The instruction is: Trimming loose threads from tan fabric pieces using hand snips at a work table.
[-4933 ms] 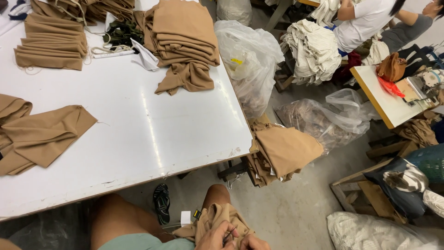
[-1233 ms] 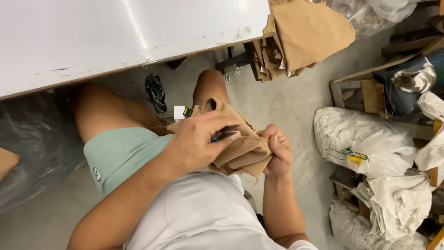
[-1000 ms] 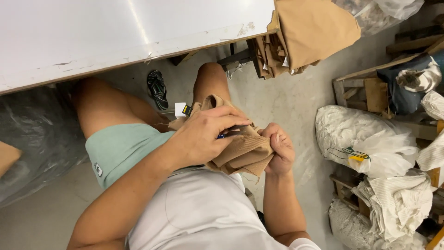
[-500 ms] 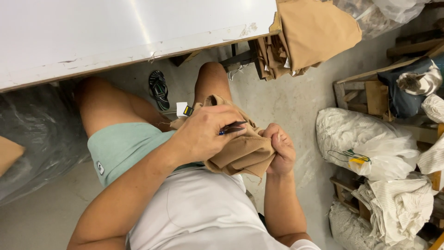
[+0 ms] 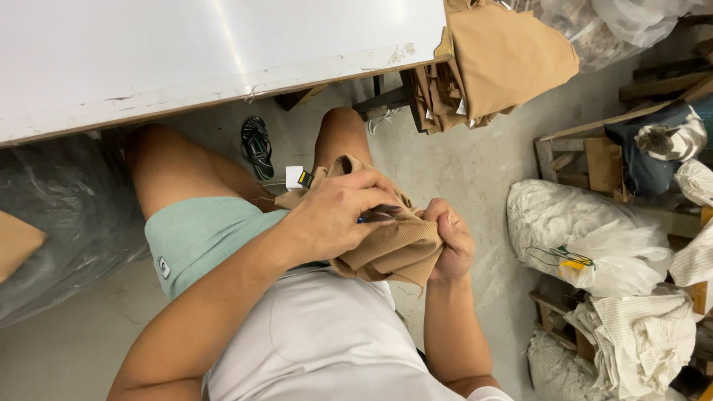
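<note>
Both my hands hold the bunched tan garment (image 5: 386, 252) over my lap, right hand (image 5: 449, 241) clenched at its right end, left hand (image 5: 334, 219) pinching a small dark tool (image 5: 375, 216) atop it.

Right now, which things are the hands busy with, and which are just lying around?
Busy with: left hand, right hand, tan cloth, small dark tool under the left fingers.

Lying around: white table, hanging tan cloth pile, sandal, white bags, striped cloth.
</note>
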